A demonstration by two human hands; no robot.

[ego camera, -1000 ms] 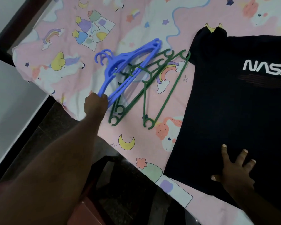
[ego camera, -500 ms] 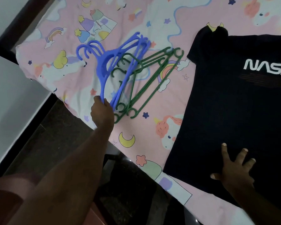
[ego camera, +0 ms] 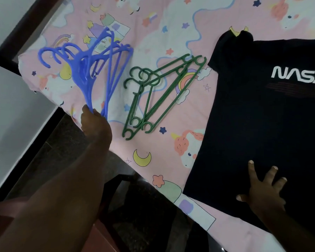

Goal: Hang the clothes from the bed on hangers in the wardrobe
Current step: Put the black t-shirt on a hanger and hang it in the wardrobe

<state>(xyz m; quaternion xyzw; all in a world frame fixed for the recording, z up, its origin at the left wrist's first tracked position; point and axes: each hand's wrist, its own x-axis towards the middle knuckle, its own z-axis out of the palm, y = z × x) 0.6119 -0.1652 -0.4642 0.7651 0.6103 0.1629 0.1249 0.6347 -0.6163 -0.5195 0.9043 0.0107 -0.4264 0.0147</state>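
Left hand (ego camera: 95,122) holds blue hangers (ego camera: 84,70); right hand (ego camera: 262,195) seemingly presses shirt (ego camera: 262,115).

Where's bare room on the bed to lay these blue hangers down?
Two bare patches of sheet: the far strip beyond the green hangers, left of the T-shirt; and the near strip between the green hangers, the bed edge and the T-shirt. Crowded: the T-shirt covers the right side.

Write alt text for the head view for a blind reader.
The person's left hand grips a bunch of blue plastic hangers by one end over a pink cartoon-print bedsheet; green plastic hangers lie beside them. The right hand rests spread on a black NASA T-shirt.
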